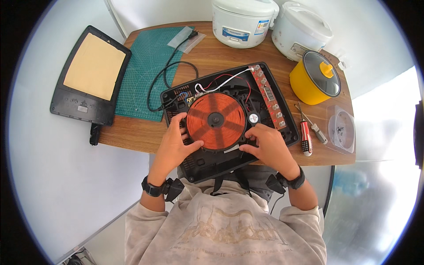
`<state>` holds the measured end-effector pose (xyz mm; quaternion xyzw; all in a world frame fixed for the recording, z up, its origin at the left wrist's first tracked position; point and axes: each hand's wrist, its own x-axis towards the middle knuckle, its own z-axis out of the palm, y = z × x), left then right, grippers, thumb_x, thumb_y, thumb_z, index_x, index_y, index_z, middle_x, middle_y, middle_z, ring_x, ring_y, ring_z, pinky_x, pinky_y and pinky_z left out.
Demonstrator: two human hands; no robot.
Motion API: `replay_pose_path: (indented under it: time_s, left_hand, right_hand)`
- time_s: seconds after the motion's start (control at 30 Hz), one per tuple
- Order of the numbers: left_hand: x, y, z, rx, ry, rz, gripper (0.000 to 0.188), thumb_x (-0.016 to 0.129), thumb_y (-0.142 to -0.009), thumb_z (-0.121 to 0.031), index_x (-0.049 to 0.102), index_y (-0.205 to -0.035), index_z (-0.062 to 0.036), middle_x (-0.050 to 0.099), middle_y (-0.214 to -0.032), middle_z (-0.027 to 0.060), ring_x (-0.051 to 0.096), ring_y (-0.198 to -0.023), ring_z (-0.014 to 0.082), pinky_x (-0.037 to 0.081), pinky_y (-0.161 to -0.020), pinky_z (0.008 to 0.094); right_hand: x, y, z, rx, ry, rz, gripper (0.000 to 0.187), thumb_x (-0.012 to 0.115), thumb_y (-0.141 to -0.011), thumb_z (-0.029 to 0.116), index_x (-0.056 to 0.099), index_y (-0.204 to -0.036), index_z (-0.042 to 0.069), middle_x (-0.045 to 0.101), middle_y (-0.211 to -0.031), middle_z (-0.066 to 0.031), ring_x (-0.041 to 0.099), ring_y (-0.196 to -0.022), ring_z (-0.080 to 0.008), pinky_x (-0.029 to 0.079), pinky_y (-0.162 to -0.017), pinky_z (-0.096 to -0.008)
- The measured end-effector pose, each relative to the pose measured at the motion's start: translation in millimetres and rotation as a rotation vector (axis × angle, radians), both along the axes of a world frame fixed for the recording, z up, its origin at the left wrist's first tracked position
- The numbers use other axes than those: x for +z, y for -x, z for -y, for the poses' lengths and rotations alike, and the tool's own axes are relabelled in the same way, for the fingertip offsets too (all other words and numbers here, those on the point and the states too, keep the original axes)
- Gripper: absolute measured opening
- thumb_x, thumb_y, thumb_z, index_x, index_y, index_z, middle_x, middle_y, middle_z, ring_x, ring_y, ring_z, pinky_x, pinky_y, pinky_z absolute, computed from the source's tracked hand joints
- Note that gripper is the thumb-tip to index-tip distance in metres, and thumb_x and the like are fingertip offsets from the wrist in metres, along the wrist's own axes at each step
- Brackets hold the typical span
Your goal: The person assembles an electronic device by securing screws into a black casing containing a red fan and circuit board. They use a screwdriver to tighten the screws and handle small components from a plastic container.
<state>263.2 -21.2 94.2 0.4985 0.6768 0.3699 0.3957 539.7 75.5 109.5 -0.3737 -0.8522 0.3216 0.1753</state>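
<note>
An opened induction cooker base (212,165) lies slanted at the table's front edge, its black housing showing the parts inside. A round copper coil (232,128) with a dark centre sits in it. My left hand (172,143) grips the coil's left rim, fingers at the side and thumb at the lower edge. At the lower right rim, my right hand (267,145) has its thumb and fingers curled at the edge; its fingertips are partly hidden. A red control board (270,99) runs along the housing's right side, joined by a white cable (225,82).
The black cover (84,112) with a tan sheet lies left, partly on a green cutting mat (145,53). A power cord (152,95) curls beside the base. Two rice cookers (240,26), a yellow pot (304,84), screwdrivers (305,137) and a clear tray (346,141) stand right.
</note>
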Motion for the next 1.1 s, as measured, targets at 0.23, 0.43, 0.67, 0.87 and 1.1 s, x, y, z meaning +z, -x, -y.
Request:
replay_pose_path:
  time_s: [0.23, 0.43, 0.67, 0.87, 1.1]
  left_hand:
    - [-2, 3, -1, -0.035, -0.01, -0.074, 0.097, 0.084, -0.082, -0.01, 0.024, -0.157, -0.0019, 0.061, -0.133, 0.0277, 0.065, -0.123, 0.0329, 0.053, -0.104, 0.0418]
    - [0, 3, 0, -0.01, 0.015, 0.027, 0.096, 0.084, -0.082, -0.014, 0.026, -0.156, 0.0029, 0.045, -0.149, 0.0271, 0.06, -0.127, 0.0351, 0.055, -0.104, 0.0437]
    - [-16, 8, -2, -0.066, -0.127, -0.451, 0.082, 0.08, -0.088, -0.016, 0.035, -0.153, 0.006, 0.057, -0.143, 0.0262, 0.068, -0.117, 0.0323, 0.057, -0.094, 0.039]
    - [11, 9, -18, 0.068, 0.063, -0.356, 0.076, 0.083, -0.085, -0.026, 0.049, -0.145, 0.0051, 0.067, -0.127, 0.0274, 0.074, -0.098, 0.035, 0.058, -0.085, 0.0406]
    - [-7, 24, -16, 0.046, -0.217, -0.584, 0.06, 0.09, -0.075, -0.032, 0.071, -0.12, 0.0036, 0.074, -0.101, 0.026, 0.075, -0.079, 0.0258, 0.056, -0.067, 0.0379]
  right_hand:
    - [-5, 5, 7, -0.058, -0.05, 0.046, 0.022, 0.082, -0.08, 0.019, 0.07, -0.09, 0.003, 0.066, -0.088, -0.01, 0.067, -0.083, -0.0323, 0.053, -0.072, -0.0425]
    - [-5, 7, 5, -0.03, -0.112, 0.083, 0.021, 0.081, -0.081, 0.02, 0.07, -0.087, 0.003, 0.065, -0.086, -0.0102, 0.067, -0.081, -0.0325, 0.052, -0.072, -0.0426]
    - [-5, 7, 4, -0.058, -0.052, 0.104, 0.022, 0.081, -0.081, 0.021, 0.07, -0.087, 0.003, 0.066, -0.087, -0.0106, 0.067, -0.08, -0.0325, 0.053, -0.071, -0.0426]
    - [-1, 7, 8, -0.07, -0.07, 0.103, 0.022, 0.081, -0.081, 0.02, 0.07, -0.089, 0.002, 0.066, -0.087, -0.0116, 0.067, -0.078, -0.0331, 0.053, -0.07, -0.0427]
    - [2, 9, 8, -0.069, -0.063, 0.094, 0.022, 0.081, -0.081, 0.02, 0.07, -0.089, 0.002, 0.066, -0.087, -0.0117, 0.066, -0.076, -0.0331, 0.053, -0.07, -0.0422]
